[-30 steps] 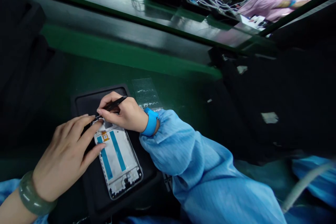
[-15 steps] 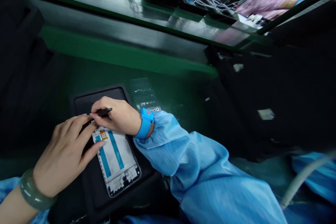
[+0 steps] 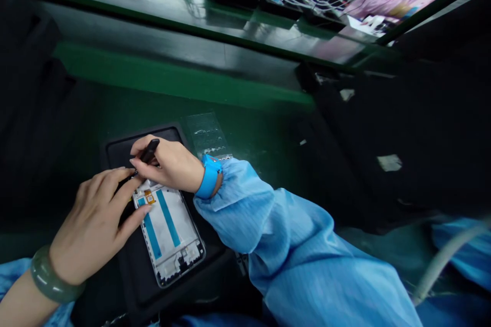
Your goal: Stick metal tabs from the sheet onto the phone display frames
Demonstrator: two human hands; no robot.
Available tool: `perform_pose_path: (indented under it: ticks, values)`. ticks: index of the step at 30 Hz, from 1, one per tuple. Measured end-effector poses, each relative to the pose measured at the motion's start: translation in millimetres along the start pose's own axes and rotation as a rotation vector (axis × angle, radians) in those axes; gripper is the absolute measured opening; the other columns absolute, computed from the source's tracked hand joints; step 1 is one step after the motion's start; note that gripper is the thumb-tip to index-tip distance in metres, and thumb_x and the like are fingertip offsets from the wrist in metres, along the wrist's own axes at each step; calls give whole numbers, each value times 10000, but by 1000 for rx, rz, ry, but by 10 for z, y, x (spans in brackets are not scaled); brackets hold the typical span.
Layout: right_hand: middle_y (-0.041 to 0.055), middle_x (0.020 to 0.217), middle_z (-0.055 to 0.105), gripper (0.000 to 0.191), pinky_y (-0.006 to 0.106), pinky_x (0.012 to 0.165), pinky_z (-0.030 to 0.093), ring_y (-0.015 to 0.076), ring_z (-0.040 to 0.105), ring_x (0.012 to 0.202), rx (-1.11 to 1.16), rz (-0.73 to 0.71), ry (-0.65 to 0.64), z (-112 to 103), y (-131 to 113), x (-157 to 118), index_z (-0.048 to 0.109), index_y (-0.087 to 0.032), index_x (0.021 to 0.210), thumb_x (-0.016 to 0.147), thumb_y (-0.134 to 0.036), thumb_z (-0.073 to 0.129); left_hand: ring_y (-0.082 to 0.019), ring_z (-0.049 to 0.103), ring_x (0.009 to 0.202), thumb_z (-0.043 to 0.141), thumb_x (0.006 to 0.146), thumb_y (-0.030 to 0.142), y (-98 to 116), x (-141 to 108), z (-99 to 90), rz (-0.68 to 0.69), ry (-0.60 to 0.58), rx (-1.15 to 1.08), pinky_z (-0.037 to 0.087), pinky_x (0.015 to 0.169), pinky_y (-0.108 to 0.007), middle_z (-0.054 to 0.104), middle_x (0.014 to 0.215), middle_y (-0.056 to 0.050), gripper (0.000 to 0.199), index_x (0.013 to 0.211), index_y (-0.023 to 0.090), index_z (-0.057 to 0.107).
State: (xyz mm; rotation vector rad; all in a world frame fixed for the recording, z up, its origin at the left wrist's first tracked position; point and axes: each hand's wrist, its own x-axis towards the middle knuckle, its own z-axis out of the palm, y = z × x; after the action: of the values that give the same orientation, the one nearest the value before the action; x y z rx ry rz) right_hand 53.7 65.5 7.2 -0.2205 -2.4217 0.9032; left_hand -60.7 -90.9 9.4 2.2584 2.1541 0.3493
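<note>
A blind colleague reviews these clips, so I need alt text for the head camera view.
A right hand pinches a thin black tool at the top end of an opened phone frame, which the left hand steadies from the side. The frame lies in a black tray on a green workbench.

A white phone frame [image 3: 169, 235] w/ two blue strips is lying flat in a black tray [image 3: 126, 150]; a black pen tool [image 3: 148, 152] is tilting over its top edge.
</note>
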Motion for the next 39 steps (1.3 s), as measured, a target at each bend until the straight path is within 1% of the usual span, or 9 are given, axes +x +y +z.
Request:
perform_pose_path:
  ticks: [4, 10, 13, 18, 22, 25, 32, 36, 39]
  values:
    - [-5, 821, 604, 87, 188, 648, 480, 71, 577, 662, 24, 78, 11, -60, 5, -5, 524, -151, 907, 866, -226, 525, -303, 470, 1092, 438, 880, 445, -4, -2, -3, -3, -8, -20, 416, 873, -488, 513, 1176, -123, 427, 1214, 184, 483]
    - [-20, 746, 594, 86, 184, 668, 477, 67, 576, 648, 110, 138, 1, -148, 11, -6, 519, -143, 881, 858, -225, 533, -300, 476, 1123, 437, 876, 451, 0, -4, -3, -30, -16, -45, 415, 893, -489, 527, 1200, -109, 451, 1251, 203, 480]
    - [2, 813, 608, 85, 192, 688, 480, 76, 581, 688, 54, 88, -34, -127, 13, -4, 523, -148, 896, 873, -229, 508, -310, 484, 1117, 439, 869, 461, -1, -4, 2, -30, -10, -39, 423, 880, -492, 533, 1204, -113, 452, 1233, 199, 497]
    - [45, 903, 611, 112, 208, 778, 477, 107, 591, 859, -21, -91, -119, -102, 7, -5, 531, -145, 922, 909, -206, 438, -316, 489, 1094, 435, 869, 457, -1, -5, 5, -22, -6, -23, 427, 865, -496, 532, 1188, -124, 440, 1205, 183, 508]
    - [23, 871, 610, 102, 197, 748, 481, 89, 590, 769, 17, 11, -43, -141, 20, -8, 538, -144, 899, 893, -229, 483, -307, 481, 1111, 440, 872, 451, 4, 2, -1, -27, -5, -28, 423, 880, -488, 532, 1192, -117, 441, 1222, 189, 497]
    - [19, 858, 610, 109, 204, 733, 485, 87, 588, 735, 21, 51, -51, -153, 37, -7, 539, -143, 903, 890, -241, 493, -299, 479, 1110, 439, 876, 448, 3, 6, -2, -24, -6, -29, 423, 877, -481, 529, 1194, -113, 440, 1231, 194, 491]
    - [49, 902, 620, 139, 226, 784, 496, 110, 596, 858, -6, -134, -107, -110, 50, -26, 538, -143, 935, 921, -246, 445, -310, 481, 1101, 435, 875, 452, 9, 5, 0, -18, -6, -8, 431, 857, -486, 527, 1194, -121, 438, 1218, 186, 496]
    - [32, 873, 626, 137, 211, 740, 501, 94, 607, 773, 39, 2, -31, -144, 58, -30, 542, -139, 900, 901, -265, 488, -303, 486, 1111, 434, 878, 444, 11, 1, -7, -21, -5, -11, 428, 873, -481, 536, 1211, -112, 441, 1242, 201, 490]
    - [16, 839, 628, 127, 202, 688, 499, 83, 597, 702, 41, 38, -47, -144, 51, -28, 552, -145, 890, 886, -266, 514, -302, 486, 1113, 444, 878, 435, 9, 0, -9, -21, -9, -17, 428, 874, -481, 538, 1211, -115, 439, 1244, 196, 490]
